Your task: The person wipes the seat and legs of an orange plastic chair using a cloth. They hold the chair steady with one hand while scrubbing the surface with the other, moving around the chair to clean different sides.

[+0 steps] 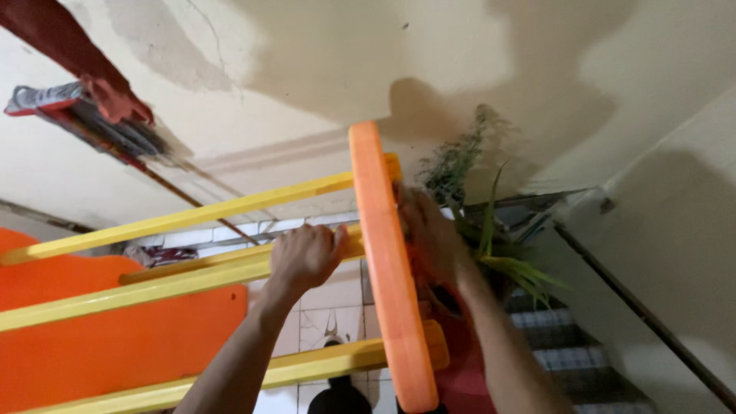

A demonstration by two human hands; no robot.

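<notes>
Your left hand [305, 255] is closed around a stiff yellow rail [176, 280]; your right hand [429, 238], at 3 o'clock, presses open-fingered on the rigid, light-looking orange panel [387, 268].

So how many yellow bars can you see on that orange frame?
3. Top yellow bar runs high; middle yellow bar is gripped by the left hand; bottom yellow bar runs lowest. Others may be hidden.

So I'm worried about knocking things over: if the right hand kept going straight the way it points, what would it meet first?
Probably the green plant. The right hand lies against the orange end panel, fingers pointing up along it, and the leaves sit just beyond; depth is unclear.
</notes>
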